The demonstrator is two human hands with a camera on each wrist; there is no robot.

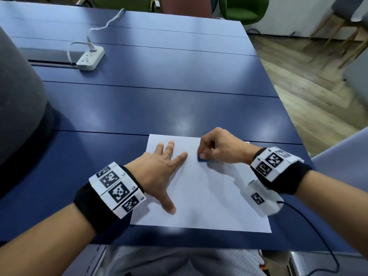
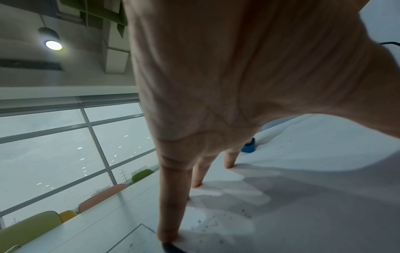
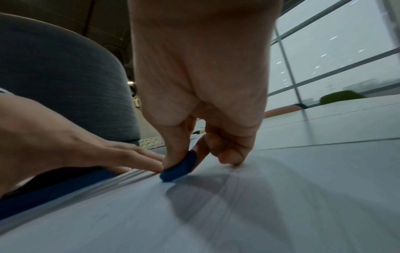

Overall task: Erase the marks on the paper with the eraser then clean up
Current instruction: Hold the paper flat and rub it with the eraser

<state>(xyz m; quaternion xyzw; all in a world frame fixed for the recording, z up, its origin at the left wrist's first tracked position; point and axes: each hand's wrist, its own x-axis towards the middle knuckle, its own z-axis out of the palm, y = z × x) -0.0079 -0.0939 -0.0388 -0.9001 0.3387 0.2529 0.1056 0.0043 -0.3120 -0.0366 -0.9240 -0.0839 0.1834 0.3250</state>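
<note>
Eraser (image 1: 200, 157), pinched in the right hand (image 1: 220, 146), rubs the paper (image 1: 207, 198) at centre frame; the left hand (image 1: 159, 172) lies flat, holding the sheet on the tabletop (image 1: 139, 108). Faint specks remain, so erasing looks unfinished and cleanup has not begun.

The left hand (image 2: 227, 102) spreads straight fingers (image 2: 171, 205) down onto the white paper (image 2: 314, 188), fingertips pressing it. A blue eraser (image 2: 249, 148) stands on the paper at about one o'clock from the fingertips, while dark specks (image 2: 216, 224) scatter toward five o'clock.

Office meeting room: long blue table (image 1: 159, 86), power strip (image 1: 90, 58), upholstered chairs (image 1: 245, 8), wall-high windows (image 2: 54, 145).
</note>
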